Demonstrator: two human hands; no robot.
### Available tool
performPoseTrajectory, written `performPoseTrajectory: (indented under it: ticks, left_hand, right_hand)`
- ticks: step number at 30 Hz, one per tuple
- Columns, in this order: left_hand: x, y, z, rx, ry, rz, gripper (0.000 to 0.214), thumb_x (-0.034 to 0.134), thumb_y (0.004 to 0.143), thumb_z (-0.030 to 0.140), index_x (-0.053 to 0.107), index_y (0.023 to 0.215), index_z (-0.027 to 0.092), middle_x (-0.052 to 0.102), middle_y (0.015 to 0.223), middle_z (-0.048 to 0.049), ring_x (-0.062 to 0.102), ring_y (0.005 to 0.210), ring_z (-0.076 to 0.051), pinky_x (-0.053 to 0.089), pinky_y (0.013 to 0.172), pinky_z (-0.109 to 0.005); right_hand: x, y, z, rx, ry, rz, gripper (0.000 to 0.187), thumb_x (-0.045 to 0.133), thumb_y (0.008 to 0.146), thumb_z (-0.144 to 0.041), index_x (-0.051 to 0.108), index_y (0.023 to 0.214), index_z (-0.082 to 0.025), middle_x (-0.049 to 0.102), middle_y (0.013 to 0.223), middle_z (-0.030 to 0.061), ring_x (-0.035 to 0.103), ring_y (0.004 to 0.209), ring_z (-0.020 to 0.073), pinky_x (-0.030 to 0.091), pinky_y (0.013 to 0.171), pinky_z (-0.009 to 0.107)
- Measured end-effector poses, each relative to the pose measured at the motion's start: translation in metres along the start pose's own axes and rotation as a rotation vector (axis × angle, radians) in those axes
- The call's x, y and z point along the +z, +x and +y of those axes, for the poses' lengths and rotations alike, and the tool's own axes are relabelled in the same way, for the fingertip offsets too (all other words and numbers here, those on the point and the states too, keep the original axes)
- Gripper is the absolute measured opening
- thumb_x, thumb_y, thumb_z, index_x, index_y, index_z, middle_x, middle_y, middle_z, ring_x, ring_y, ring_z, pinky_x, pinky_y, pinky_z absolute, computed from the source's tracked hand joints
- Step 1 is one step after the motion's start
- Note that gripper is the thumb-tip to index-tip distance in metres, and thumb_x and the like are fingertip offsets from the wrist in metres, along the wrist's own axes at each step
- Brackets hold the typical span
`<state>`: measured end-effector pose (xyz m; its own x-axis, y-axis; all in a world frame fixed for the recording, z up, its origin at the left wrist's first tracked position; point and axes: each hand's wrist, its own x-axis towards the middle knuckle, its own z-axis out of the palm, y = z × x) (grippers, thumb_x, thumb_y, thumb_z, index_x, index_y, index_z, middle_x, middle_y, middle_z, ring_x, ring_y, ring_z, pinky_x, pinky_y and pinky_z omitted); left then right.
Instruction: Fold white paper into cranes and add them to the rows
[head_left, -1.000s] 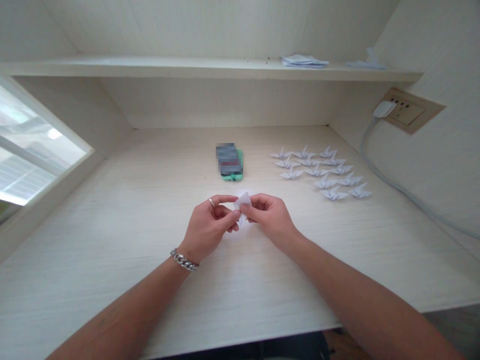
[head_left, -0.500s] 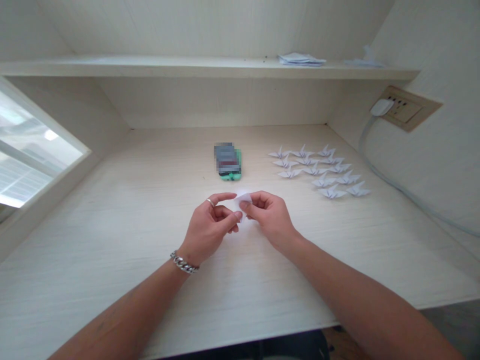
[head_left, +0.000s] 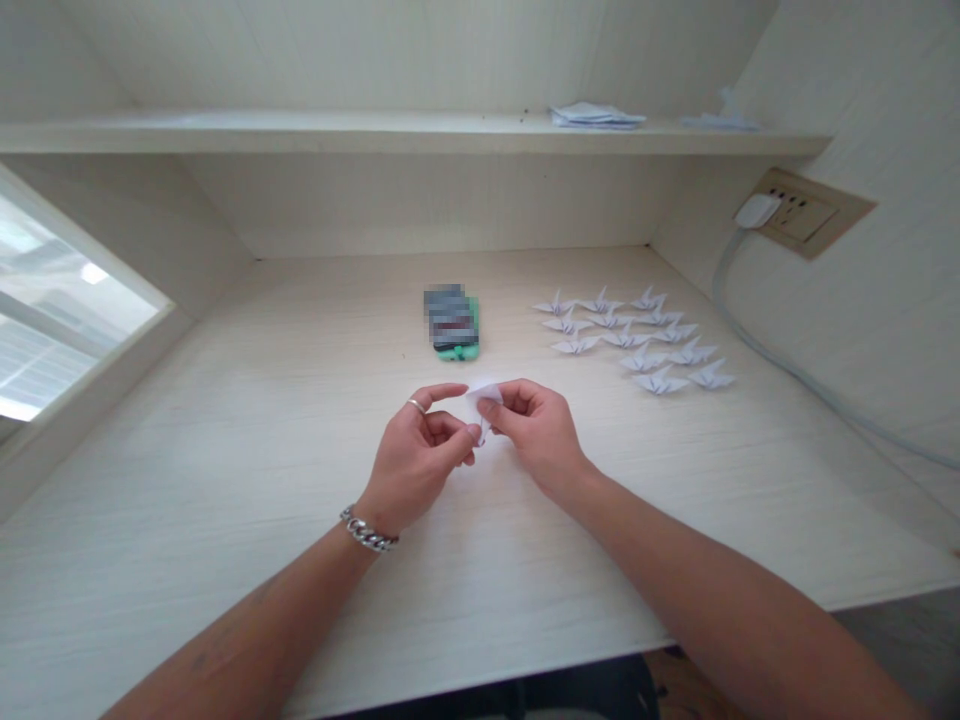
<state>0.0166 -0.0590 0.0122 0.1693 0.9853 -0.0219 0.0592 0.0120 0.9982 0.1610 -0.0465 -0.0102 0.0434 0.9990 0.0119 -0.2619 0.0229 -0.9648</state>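
Observation:
A small piece of folded white paper [head_left: 484,396] is held between my two hands, just above the desk. My right hand [head_left: 541,425] pinches its right side between thumb and fingers. My left hand [head_left: 421,445], with a ring and a chain bracelet, grips the paper's lower left part between thumb and fingers, its index finger stretched along the upper edge. My fingers hide part of the folds. Several white paper cranes [head_left: 628,338] stand in rows on the desk, beyond my right hand.
Behind my hands lies a blurred dark object with a green edge [head_left: 459,352]. A stack of white paper [head_left: 598,116] rests on the shelf [head_left: 337,138]. A white plug sits in the wall socket [head_left: 814,212], its cable [head_left: 795,370] running down the right side.
The paper's lower part has turned slightly between my fingers. Both hands keep their grip, and the whole view has shifted a little.

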Motion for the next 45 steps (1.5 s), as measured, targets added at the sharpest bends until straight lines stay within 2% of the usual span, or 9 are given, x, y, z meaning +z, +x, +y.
performPoseTrajectory:
  ticks: [5, 17, 26, 32, 37, 41, 45]
  left_hand:
    - [0.001, -0.001, 0.0, -0.008, -0.052, -0.024, 0.048, 0.069, 0.077, 0.025, 0.051, 0.119, 0.012, 0.068, 0.066, -0.0007, 0.064, 0.06, -0.014, 0.05, 0.058, -0.024]
    - [0.0, 0.0, -0.004, -0.013, -0.103, -0.033, 0.052, 0.074, 0.074, 0.023, 0.052, 0.119, 0.013, 0.069, 0.068, -0.0009, 0.064, 0.061, -0.013, 0.05, 0.059, -0.024]
    - [-0.003, 0.001, -0.011, -0.096, -0.273, -0.082, 0.058, 0.08, 0.063, 0.01, 0.055, 0.115, 0.015, 0.068, 0.074, 0.0018, 0.062, 0.069, -0.01, 0.05, 0.067, -0.021]
    - [-0.002, 0.002, -0.009, -0.096, -0.242, -0.068, 0.037, 0.071, 0.076, 0.023, 0.057, 0.108, 0.012, 0.068, 0.07, -0.0009, 0.063, 0.062, -0.013, 0.05, 0.06, -0.025]
    - [-0.001, 0.002, -0.009, -0.068, -0.175, -0.045, 0.039, 0.074, 0.073, 0.02, 0.057, 0.107, 0.013, 0.068, 0.068, 0.0001, 0.063, 0.062, -0.012, 0.049, 0.062, -0.025]
    - [-0.003, 0.002, -0.011, -0.06, -0.204, -0.076, 0.046, 0.077, 0.065, 0.012, 0.059, 0.107, 0.014, 0.068, 0.072, 0.0008, 0.063, 0.067, -0.012, 0.05, 0.067, -0.025]
    - [-0.004, 0.004, -0.012, -0.057, -0.198, -0.069, 0.025, 0.07, 0.076, 0.022, 0.062, 0.098, 0.013, 0.067, 0.07, -0.0011, 0.062, 0.064, -0.013, 0.049, 0.062, -0.025]
  right_hand:
    - [0.0, 0.0, -0.001, -0.005, 0.013, 0.006, 0.025, 0.079, 0.066, -0.036, 0.068, 0.076, -0.016, 0.066, 0.065, 0.0009, 0.059, 0.058, 0.0133, 0.049, 0.058, 0.029]
    - [0.0, 0.002, 0.001, -0.055, 0.028, 0.029, 0.025, 0.079, 0.065, -0.035, 0.069, 0.076, -0.016, 0.066, 0.065, 0.0004, 0.058, 0.057, 0.0124, 0.048, 0.057, 0.027]
    - [0.0, 0.002, 0.001, -0.082, 0.017, 0.062, 0.023, 0.08, 0.065, -0.033, 0.069, 0.077, -0.016, 0.068, 0.068, 0.0009, 0.06, 0.06, 0.0127, 0.049, 0.059, 0.028]
    - [0.0, 0.001, 0.002, -0.068, 0.041, 0.034, 0.023, 0.079, 0.066, -0.033, 0.068, 0.077, -0.016, 0.066, 0.065, 0.0001, 0.058, 0.057, 0.0119, 0.048, 0.056, 0.026]
    - [0.001, 0.0, 0.0, -0.066, 0.037, 0.026, 0.023, 0.08, 0.066, -0.033, 0.068, 0.076, -0.016, 0.067, 0.066, 0.0005, 0.059, 0.058, 0.0124, 0.049, 0.057, 0.027]
    - [0.0, 0.001, 0.0, -0.082, 0.007, 0.042, 0.023, 0.08, 0.065, -0.033, 0.069, 0.077, -0.016, 0.069, 0.071, 0.0018, 0.061, 0.063, 0.0134, 0.05, 0.06, 0.027]
    - [0.0, 0.001, 0.002, -0.074, 0.025, 0.015, 0.024, 0.08, 0.064, -0.035, 0.069, 0.075, -0.017, 0.07, 0.071, 0.0019, 0.062, 0.064, 0.0144, 0.05, 0.063, 0.029]
